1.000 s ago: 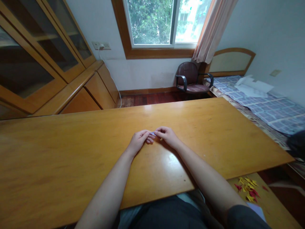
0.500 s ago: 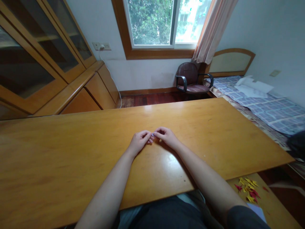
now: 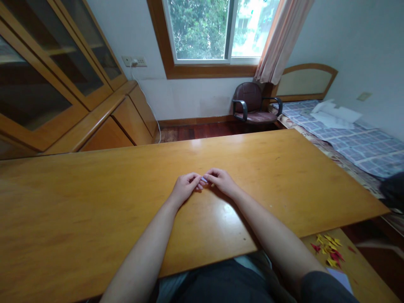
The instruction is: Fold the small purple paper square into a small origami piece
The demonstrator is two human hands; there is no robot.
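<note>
Wooden bench (image 3: pixel 94 202) bore both hands at its middle. The left hand (image 3: pixel 184 189) and right hand (image 3: pixel 222 181) met fingertip to fingertip, each pinched narrowly on a small pale paper (image 3: pixel 204 179) between them, low against the wood. Red and yellow scraps (image 3: pixel 328 248) lay well apart.

Both our bare forearms come in over the near edge of the table (image 3: pixel 94 202) and angle toward each other, lying low on the top. Our left hand (image 3: pixel 184 188) and right hand (image 3: pixel 222 181) meet around the middle of the table, knuckles up, wrists pretty flat. Fingers are curled in, and each hand's thumb and fingertips are pinched tight, the two pinches touching tip to tip.
</note>
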